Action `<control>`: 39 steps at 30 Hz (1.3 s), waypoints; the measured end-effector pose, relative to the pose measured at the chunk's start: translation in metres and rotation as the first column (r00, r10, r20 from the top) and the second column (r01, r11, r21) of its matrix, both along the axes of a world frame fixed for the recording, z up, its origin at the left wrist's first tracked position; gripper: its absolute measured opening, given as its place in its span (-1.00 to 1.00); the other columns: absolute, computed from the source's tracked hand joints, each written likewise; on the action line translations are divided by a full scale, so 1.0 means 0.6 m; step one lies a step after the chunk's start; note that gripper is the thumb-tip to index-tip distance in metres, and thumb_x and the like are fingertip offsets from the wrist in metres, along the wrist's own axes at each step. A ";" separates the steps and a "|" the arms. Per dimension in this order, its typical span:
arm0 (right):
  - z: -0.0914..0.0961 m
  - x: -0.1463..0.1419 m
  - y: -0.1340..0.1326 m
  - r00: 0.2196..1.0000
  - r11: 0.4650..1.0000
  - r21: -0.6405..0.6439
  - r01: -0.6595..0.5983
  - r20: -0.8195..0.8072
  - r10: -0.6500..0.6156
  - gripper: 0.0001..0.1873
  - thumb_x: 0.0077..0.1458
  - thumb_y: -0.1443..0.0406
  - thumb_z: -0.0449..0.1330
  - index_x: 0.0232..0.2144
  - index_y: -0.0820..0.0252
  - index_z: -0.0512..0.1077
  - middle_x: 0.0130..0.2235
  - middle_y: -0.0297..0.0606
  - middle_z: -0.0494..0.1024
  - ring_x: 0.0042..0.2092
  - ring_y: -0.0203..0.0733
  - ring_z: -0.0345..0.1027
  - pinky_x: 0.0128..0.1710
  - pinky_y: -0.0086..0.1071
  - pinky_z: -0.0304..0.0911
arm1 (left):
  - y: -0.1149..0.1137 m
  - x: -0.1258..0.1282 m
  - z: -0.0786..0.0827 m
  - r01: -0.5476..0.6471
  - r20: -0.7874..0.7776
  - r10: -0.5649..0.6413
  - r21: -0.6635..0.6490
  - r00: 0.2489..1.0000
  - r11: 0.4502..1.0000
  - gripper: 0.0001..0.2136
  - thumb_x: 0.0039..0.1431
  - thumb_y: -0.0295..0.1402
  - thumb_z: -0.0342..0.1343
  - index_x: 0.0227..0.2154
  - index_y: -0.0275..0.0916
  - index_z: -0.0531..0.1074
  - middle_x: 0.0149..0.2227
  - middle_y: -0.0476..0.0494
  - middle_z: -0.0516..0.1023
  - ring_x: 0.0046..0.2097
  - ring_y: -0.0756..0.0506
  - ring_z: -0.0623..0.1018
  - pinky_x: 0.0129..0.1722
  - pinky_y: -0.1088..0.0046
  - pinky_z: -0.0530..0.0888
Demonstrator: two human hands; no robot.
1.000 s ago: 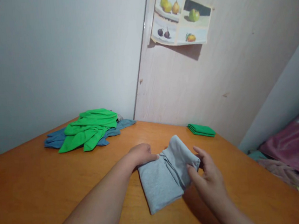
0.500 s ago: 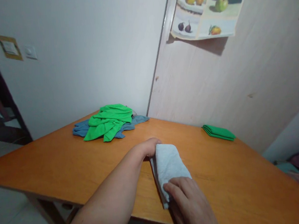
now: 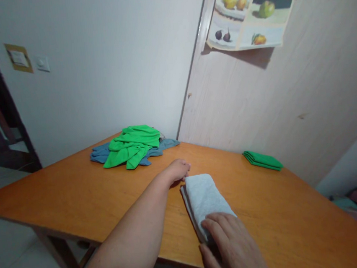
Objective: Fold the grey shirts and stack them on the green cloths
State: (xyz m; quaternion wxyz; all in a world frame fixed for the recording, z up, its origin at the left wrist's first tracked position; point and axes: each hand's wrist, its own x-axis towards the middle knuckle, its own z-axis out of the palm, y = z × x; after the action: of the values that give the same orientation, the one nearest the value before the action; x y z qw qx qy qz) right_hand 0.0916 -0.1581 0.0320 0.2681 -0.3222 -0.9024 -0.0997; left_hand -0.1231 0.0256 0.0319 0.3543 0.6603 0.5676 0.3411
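A folded light grey cloth [image 3: 206, 192] lies on the table near its front edge, its layers showing along the left side. My right hand [image 3: 234, 240] rests over the cloth's near end, fingers on top and thumb apart at the near left corner. Just beyond the cloth's far left corner is my left hand [image 3: 178, 169], loosely bent, with its fingertips close to the corner and apparently no cloth in them. My left forearm reaches across the table to the left of the cloth.
On the wooden table [image 3: 60, 183], a rumpled bright green cloth [image 3: 135, 142] lies over blue fabric [image 3: 100, 153] at the back left. A folded green cloth [image 3: 262, 160] sits by the wall at the right. A fruit poster [image 3: 252, 15] hangs above.
My left hand has let go of the grey cloth's far corner and moved slightly away. My right thumb has spread from the fingers, and the near end lies flatter.
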 end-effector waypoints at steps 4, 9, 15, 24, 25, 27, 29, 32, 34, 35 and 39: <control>-0.017 0.038 0.027 1.000 1.000 -0.022 0.009 -0.014 -0.010 -0.52 -0.02 0.46 0.12 -0.01 0.07 0.33 0.00 -0.16 0.53 0.04 0.03 0.41 0.19 0.14 0.20 | -0.013 0.009 0.007 0.028 0.081 -0.029 0.007 0.996 1.000 -0.66 0.18 -0.08 -0.03 -0.41 -0.29 0.42 -0.52 -0.02 0.42 -0.51 -0.01 0.35 -0.53 0.50 0.25; -0.043 0.093 0.068 0.991 0.990 -0.114 0.085 -0.097 -0.097 -0.50 0.04 0.48 0.06 0.05 0.13 0.30 0.14 -0.08 0.45 0.26 0.00 0.22 0.31 0.21 -0.01 | -0.027 0.016 0.012 0.099 0.092 -0.098 0.002 0.991 0.995 -0.74 0.10 -0.16 0.06 -0.50 -0.27 0.40 -0.57 0.04 0.34 -0.52 0.02 0.31 -0.56 0.53 0.18; -0.055 0.113 0.082 0.951 0.947 -0.289 0.138 -0.227 -0.208 -0.66 0.09 0.44 0.03 -0.08 0.14 0.38 0.26 -0.07 0.33 0.33 -0.04 0.12 0.28 0.06 0.12 | -0.035 0.016 0.009 0.094 0.061 -0.091 -0.060 0.994 0.994 -0.88 -0.02 -0.32 0.13 -0.46 -0.27 0.37 -0.63 0.06 0.33 -0.62 0.03 0.32 -0.60 0.55 0.20; -0.063 0.128 0.094 0.733 0.909 -0.380 0.171 -0.567 -0.375 -0.56 0.12 0.30 0.06 0.07 0.15 0.35 0.16 -0.06 0.42 0.22 -0.03 0.27 0.23 -0.01 0.16 | -0.043 0.020 0.043 -0.108 0.043 0.100 0.248 0.994 0.963 -0.79 0.09 -0.37 0.05 -0.18 -0.19 0.31 -0.36 0.00 0.45 -0.37 0.00 0.45 -0.43 0.56 0.34; -0.065 0.131 0.099 0.673 0.887 -0.415 0.202 -0.599 -0.433 -0.59 0.13 0.27 0.05 0.04 0.16 0.37 0.08 -0.06 0.48 0.14 -0.03 0.35 0.17 -0.04 0.22 | -0.047 0.025 0.048 -0.102 0.049 0.091 0.316 0.995 0.943 -0.83 0.11 -0.35 0.04 -0.20 -0.19 0.32 -0.33 -0.01 0.45 -0.32 -0.01 0.46 -0.39 0.56 0.36; -0.068 0.136 0.108 0.571 0.844 -0.478 0.244 -0.632 -0.523 -0.66 0.13 0.21 0.05 -0.08 0.18 0.42 -0.07 -0.09 0.56 -0.02 -0.03 0.44 0.03 -0.12 0.31 | -0.057 0.036 0.054 -0.021 0.036 0.008 0.383 0.999 0.923 -0.86 0.15 -0.32 0.02 -0.24 -0.20 0.34 -0.28 -0.04 0.47 -0.24 -0.03 0.48 -0.31 0.54 0.39; -0.070 0.136 0.115 0.531 0.816 -0.520 0.252 -0.631 -0.566 -0.72 0.11 0.18 0.06 -0.20 0.17 0.44 -0.20 -0.15 0.58 -0.14 -0.06 0.46 -0.10 -0.21 0.34 | -0.068 0.045 0.056 0.098 -0.024 -0.096 0.376 0.995 0.921 -0.85 0.14 -0.29 0.02 -0.25 -0.20 0.37 -0.26 -0.07 0.49 -0.21 -0.05 0.49 -0.25 0.51 0.41; -0.068 0.132 0.119 0.581 0.786 -0.561 0.260 -0.558 -0.592 -0.78 0.11 0.17 0.06 -0.31 0.13 0.44 -0.34 -0.25 0.56 -0.27 -0.11 0.42 -0.24 -0.31 0.29 | -0.083 0.052 0.059 0.242 -0.146 -0.206 0.307 0.968 0.920 -0.84 0.12 -0.30 0.03 -0.26 -0.20 0.42 -0.27 -0.09 0.52 -0.21 -0.08 0.50 -0.25 0.47 0.42; -0.064 0.128 0.119 0.626 0.778 -0.561 0.283 -0.506 -0.593 -0.79 0.11 0.20 0.04 -0.35 0.11 0.45 -0.37 -0.28 0.55 -0.29 -0.11 0.40 -0.27 -0.33 0.25 | -0.095 0.053 0.067 0.296 -0.212 -0.244 0.266 0.946 0.917 -0.81 0.11 -0.32 0.05 -0.22 -0.19 0.44 -0.25 -0.11 0.53 -0.23 -0.09 0.50 -0.27 0.45 0.41; -0.063 0.127 0.119 0.640 0.781 -0.551 0.293 -0.494 -0.588 -0.79 0.11 0.22 0.03 -0.37 0.11 0.45 -0.37 -0.29 0.55 -0.29 -0.12 0.40 -0.27 -0.33 0.24 | -0.103 0.054 0.072 0.313 -0.247 -0.252 0.257 0.936 0.914 -0.78 0.09 -0.33 0.07 -0.18 -0.18 0.45 -0.22 -0.12 0.54 -0.22 -0.09 0.50 -0.26 0.44 0.42; -0.058 0.122 0.122 0.659 0.791 -0.542 0.285 -0.488 -0.572 -0.79 0.10 0.26 0.03 -0.41 0.11 0.47 -0.35 -0.29 0.56 -0.26 -0.13 0.40 -0.24 -0.35 0.23 | -0.142 0.068 0.087 0.356 -0.403 -0.239 0.248 0.884 0.901 -0.59 0.04 -0.27 0.18 -0.01 -0.17 0.43 -0.05 -0.19 0.54 -0.09 -0.18 0.51 -0.09 0.34 0.42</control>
State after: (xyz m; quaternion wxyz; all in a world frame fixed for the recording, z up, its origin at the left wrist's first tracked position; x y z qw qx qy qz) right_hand 0.1645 -0.0850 -0.0030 0.4456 -0.5946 -0.6526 0.1482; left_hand -0.0822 -0.0598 0.0841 0.1820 0.8397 0.4518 0.2401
